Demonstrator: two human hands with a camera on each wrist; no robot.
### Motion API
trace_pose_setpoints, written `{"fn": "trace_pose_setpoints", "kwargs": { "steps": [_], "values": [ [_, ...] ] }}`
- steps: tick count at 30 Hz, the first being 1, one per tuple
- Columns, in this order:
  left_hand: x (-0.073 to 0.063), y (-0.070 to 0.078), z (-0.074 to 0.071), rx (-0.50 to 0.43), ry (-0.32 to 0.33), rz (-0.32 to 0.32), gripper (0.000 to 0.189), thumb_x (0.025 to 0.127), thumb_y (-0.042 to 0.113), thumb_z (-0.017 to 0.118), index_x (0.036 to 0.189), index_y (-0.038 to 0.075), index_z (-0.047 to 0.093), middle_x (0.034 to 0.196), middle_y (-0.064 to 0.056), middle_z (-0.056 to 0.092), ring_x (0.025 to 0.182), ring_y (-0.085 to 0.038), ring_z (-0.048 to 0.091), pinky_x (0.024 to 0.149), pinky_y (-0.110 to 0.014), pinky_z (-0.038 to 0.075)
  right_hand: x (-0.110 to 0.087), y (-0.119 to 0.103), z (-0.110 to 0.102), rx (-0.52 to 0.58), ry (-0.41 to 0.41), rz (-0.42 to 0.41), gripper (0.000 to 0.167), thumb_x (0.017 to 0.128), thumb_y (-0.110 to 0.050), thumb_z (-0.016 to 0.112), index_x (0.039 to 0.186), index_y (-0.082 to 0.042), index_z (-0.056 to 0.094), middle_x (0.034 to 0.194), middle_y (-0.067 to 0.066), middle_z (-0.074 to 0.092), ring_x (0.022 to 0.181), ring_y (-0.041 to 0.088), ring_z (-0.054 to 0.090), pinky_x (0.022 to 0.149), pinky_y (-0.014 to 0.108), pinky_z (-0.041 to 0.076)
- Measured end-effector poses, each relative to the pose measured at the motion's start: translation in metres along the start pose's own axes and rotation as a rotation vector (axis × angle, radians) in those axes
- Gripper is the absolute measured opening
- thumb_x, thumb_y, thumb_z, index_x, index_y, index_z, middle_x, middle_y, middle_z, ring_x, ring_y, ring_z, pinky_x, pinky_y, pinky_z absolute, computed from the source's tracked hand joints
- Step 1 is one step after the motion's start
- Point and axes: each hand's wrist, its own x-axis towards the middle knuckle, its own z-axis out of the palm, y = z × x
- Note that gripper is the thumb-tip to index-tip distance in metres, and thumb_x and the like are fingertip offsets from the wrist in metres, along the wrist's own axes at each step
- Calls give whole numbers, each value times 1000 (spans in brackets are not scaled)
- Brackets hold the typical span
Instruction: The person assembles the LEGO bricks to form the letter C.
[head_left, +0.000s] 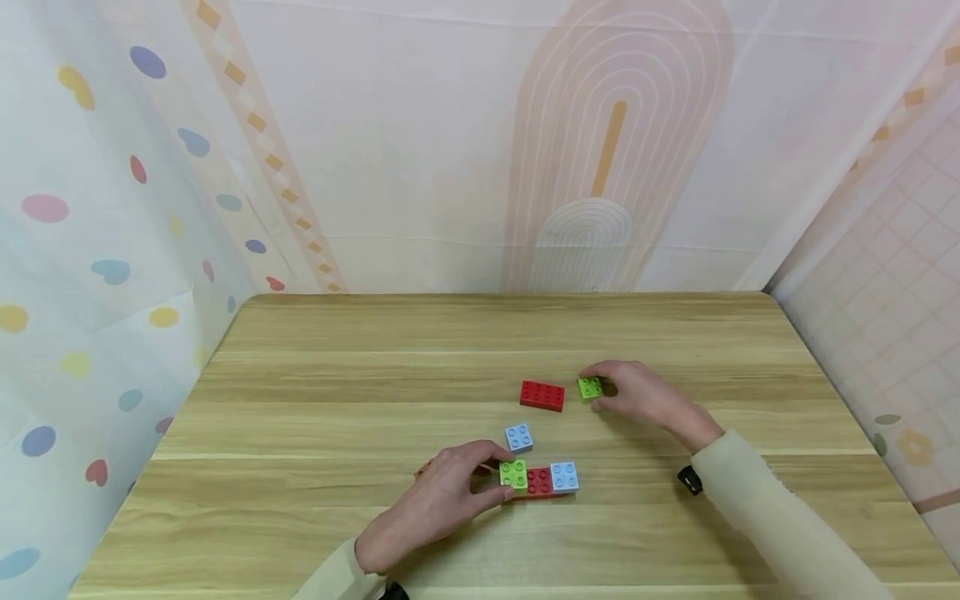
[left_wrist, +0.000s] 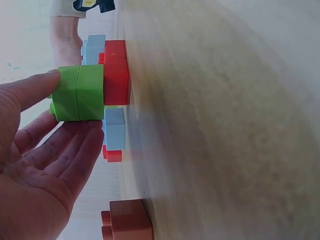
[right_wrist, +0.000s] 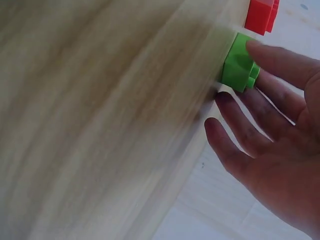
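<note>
Toward the front of the table lies a red toy building brick [head_left: 538, 482], with a light blue brick [head_left: 564, 477] on its right end. Two stacked green bricks [left_wrist: 79, 93] stand on its left end. My left hand [head_left: 442, 492] pinches this green stack between thumb and fingers. Farther back and to the right, my right hand [head_left: 637, 392] holds a single green brick [right_wrist: 239, 65] by its sides, thumb on one side and fingers on the other, low at the tabletop.
A loose light blue brick [head_left: 518, 437] sits just behind the joined bricks. Beyond it, a longer red brick [head_left: 542, 396] lies left of the right hand's green brick. An orange-brown brick [left_wrist: 130, 220] is beside the left hand, mostly hidden by it in the head view.
</note>
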Motion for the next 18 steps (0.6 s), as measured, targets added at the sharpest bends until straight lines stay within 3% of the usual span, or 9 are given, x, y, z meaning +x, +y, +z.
{"fn": "trace_pose_setpoints", "kwargs": {
  "steps": [11, 18],
  "values": [
    [-1, -1, -2, 5, -14, 16, 37, 95, 27, 78, 128, 15, 69, 128, 0, 70, 105, -12, 67, 91, -34, 57, -11, -7, 0, -7, 67, -9, 38, 94, -9, 74, 131, 0, 67, 128, 16, 69, 118, 33, 64, 101, 53, 53],
    [-1, -2, -3, -6, -38, 10, 37, 97, 27, 76, 130, 15, 68, 130, -1, 69, 107, -12, 67, 92, -35, 57, -22, -11, 2, -19, 118, -57, 40, 94, -9, 75, 133, -2, 67, 131, 17, 68, 116, 35, 66, 99, 53, 54]
  ]
}}
